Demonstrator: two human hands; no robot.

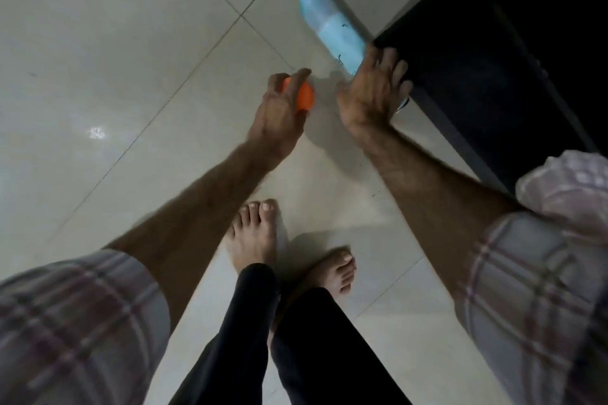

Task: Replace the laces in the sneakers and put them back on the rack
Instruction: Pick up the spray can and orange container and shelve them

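A light blue sneaker [332, 26] lies lengthwise over the tiled floor, its toe pointing away from me. It sits right beside the edge of a dark rack [477, 52]. My right hand [371, 92] is laid over its near end, fingers and thumb wrapped round it. My left hand [279, 108] hangs a little to the left of the shoe, its fingers curled round a small orange object [304, 97]. That object is partly hidden by the fingers, and I cannot tell what it is. The sneaker's eyelets are not visible.
Pale glossy floor tiles [115, 43] spread to the left and ahead. My bare feet [256, 240] stand close below the hands. The dark rack fills the upper right, its interior too dark to see into.
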